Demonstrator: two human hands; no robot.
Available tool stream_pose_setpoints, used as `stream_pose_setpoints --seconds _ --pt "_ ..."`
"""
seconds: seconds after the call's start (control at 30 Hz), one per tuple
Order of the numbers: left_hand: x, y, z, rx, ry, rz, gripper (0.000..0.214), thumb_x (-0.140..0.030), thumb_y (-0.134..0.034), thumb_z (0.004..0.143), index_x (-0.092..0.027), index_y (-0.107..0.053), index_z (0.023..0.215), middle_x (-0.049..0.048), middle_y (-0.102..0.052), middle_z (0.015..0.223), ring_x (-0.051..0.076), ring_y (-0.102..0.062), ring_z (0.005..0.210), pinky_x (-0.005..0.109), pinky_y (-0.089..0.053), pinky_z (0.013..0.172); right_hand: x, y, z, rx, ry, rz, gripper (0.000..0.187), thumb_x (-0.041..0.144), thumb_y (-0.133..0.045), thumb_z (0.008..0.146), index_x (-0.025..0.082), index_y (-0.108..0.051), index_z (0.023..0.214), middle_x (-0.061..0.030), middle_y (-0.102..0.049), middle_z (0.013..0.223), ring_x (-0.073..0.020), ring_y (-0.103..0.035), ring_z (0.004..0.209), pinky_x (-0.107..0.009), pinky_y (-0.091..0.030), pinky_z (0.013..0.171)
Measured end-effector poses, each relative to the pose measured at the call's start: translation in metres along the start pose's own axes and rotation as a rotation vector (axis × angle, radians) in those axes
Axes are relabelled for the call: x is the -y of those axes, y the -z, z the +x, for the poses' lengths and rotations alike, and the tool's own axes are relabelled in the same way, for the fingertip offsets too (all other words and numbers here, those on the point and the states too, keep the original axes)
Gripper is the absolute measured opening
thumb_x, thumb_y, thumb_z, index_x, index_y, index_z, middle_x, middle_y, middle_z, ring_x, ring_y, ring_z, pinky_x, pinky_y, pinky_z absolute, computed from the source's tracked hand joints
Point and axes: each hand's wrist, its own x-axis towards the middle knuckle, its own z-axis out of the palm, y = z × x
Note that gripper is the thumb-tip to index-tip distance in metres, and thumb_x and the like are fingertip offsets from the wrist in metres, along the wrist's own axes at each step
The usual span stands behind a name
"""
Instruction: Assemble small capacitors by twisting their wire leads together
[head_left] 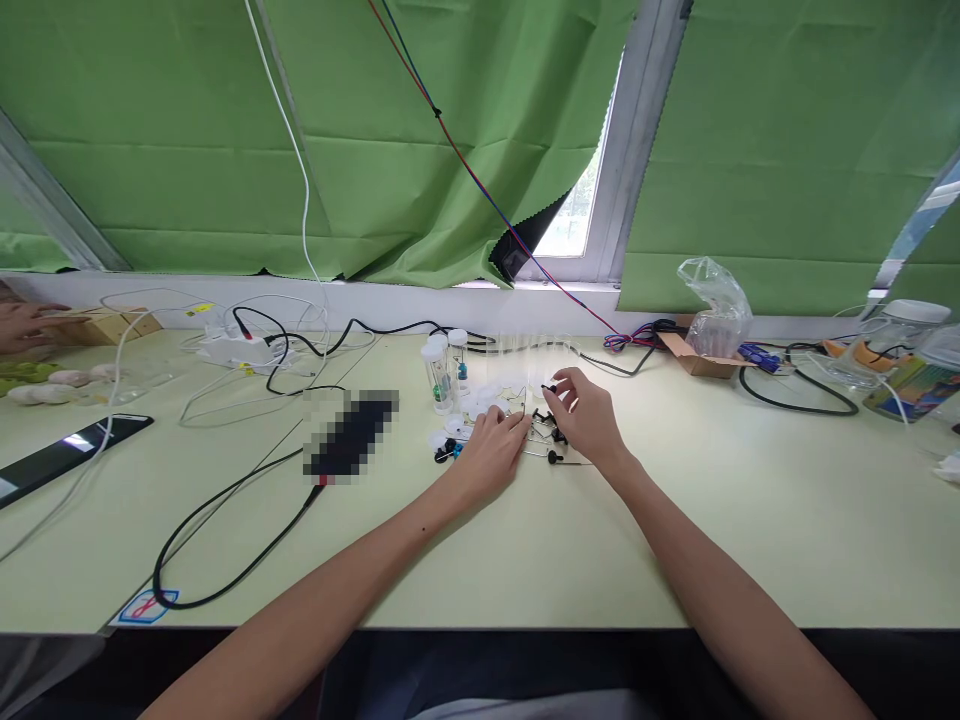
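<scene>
My right hand is closed, its thumb and forefinger pinching a small black plastic piece. Low over the table, my left hand has its fingers bent and slightly apart among small parts, with a thin dark rod at its fingertips; whether it grips the rod is unclear. Between the hands lie several black parts and thin metal rods. A black knob-like piece on a rod lies below my right hand. Black and blue pieces sit left of my left hand. White caps lie behind it.
Capped clear tubes and uncapped clear tubes stand behind the parts. A pixelated dark device with a black cable lies left, a phone farther left. Right are a cardboard box and jars. Another person's hand shows far left.
</scene>
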Motion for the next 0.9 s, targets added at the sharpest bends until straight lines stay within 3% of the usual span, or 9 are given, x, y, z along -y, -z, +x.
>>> stream_pose_setpoints --seconds 0.17,0.33,0.5,0.7,0.9 --pt "0.0 0.003 0.001 0.006 0.012 -0.018 0.031 -0.021 -0.037 0.097 -0.019 -0.054 0.123 0.0107 -0.064 0.114 0.028 -0.047 0.096 0.042 -0.04 0.077 0.0 -0.001 -0.001 0.023 0.008 0.014 0.022 0.034 -0.053 0.088 0.02 -0.053 0.105 -0.0039 -0.067 0.084 -0.0144 -0.06 0.061 -0.027 -0.045 0.062" --pt "0.003 0.004 0.0 -0.05 0.036 -0.157 0.035 -0.019 -0.041 0.095 -0.02 -0.052 0.129 0.0088 -0.065 0.118 0.026 -0.051 0.103 0.043 -0.045 0.087 -0.002 -0.003 -0.002 0.023 0.015 0.03 0.021 0.033 -0.054 0.088 0.02 -0.053 0.104 -0.0041 -0.068 0.086 -0.0145 -0.06 0.061 -0.027 -0.045 0.061" --pt "0.01 0.002 0.001 -0.149 0.163 -0.3 0.037 -0.019 -0.049 0.092 -0.017 -0.056 0.128 0.0104 -0.064 0.124 0.025 -0.056 0.115 0.041 -0.047 0.096 -0.003 -0.005 -0.002 0.009 0.037 0.053 0.02 0.031 -0.056 0.087 0.021 -0.053 0.103 -0.0034 -0.067 0.086 -0.0146 -0.06 0.062 -0.028 -0.047 0.06" --pt "0.013 0.008 0.006 -0.253 0.28 -0.524 0.035 -0.028 -0.055 0.09 -0.019 -0.062 0.123 0.0081 -0.067 0.12 0.021 -0.068 0.089 0.037 -0.053 0.086 0.0 -0.007 -0.003 -0.009 0.075 0.082 0.016 0.028 -0.059 0.085 0.021 -0.054 0.099 -0.0033 -0.067 0.088 -0.0136 -0.059 0.061 -0.028 -0.048 0.061" --pt "0.02 0.012 0.011 -0.317 0.478 -0.949 0.037 -0.042 -0.063 0.084 -0.017 -0.068 0.11 0.0107 -0.071 0.11 0.022 -0.072 0.078 0.036 -0.057 0.075 0.006 -0.012 -0.006 0.013 0.135 0.121 0.01 0.027 -0.06 0.086 0.02 -0.056 0.093 -0.0036 -0.067 0.089 -0.0126 -0.058 0.061 -0.027 -0.048 0.06"
